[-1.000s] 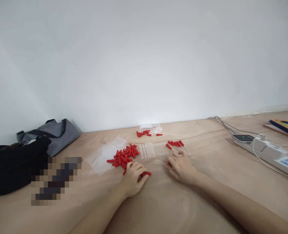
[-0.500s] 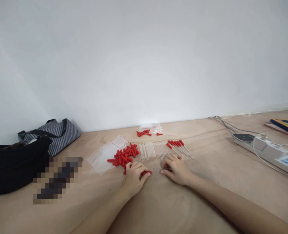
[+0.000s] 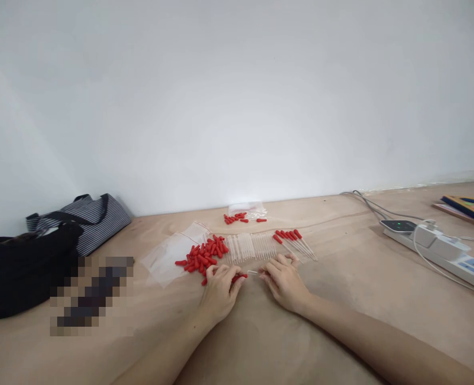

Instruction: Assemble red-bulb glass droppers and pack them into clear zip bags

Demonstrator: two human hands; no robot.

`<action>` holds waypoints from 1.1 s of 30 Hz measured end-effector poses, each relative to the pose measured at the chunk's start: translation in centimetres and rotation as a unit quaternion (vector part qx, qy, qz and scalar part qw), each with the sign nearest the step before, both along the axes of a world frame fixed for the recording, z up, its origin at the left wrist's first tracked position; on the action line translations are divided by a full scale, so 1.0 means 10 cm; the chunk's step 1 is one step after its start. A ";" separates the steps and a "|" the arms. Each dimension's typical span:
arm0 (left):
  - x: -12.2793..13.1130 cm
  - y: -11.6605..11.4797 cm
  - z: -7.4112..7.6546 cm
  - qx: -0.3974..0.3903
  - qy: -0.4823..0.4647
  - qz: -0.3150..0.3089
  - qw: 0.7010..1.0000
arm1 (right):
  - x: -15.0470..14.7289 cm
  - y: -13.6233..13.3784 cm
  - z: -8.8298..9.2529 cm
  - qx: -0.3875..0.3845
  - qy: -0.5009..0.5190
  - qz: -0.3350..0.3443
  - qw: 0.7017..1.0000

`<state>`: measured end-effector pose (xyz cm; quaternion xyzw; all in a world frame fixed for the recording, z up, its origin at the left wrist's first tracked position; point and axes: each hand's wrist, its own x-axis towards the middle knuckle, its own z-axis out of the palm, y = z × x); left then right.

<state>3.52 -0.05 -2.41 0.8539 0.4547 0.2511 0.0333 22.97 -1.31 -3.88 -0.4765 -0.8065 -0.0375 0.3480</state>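
Note:
My left hand (image 3: 219, 289) rests on the wooden surface with its fingers pinched round a red rubber cap (image 3: 239, 277). My right hand (image 3: 284, 280) pinches a thin clear glass tube (image 3: 254, 272) whose free end points at that cap, almost touching it. Behind the left hand lies a pile of red caps (image 3: 204, 255). A row of clear tubes (image 3: 250, 246) lies side by side behind both hands. Several finished droppers with red caps (image 3: 293, 240) lie to the right of that row.
Empty clear plastic bags (image 3: 172, 251) lie left of the cap pile. A small bag with a few red caps (image 3: 242, 214) sits by the wall. A striped bag (image 3: 88, 216) and a black bag (image 3: 24, 270) stand at left. A power strip (image 3: 447, 248) with cables lies at right.
My right hand has moved left with the glass tube, bringing its end up to the red cap in my left hand. The left hand has stayed nearly in place.

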 end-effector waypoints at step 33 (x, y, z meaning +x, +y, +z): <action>0.04 -0.11 0.08 0.058 -0.012 -0.069 0.996 | 0.04 -0.04 0.12 -0.004 -0.085 0.083 0.993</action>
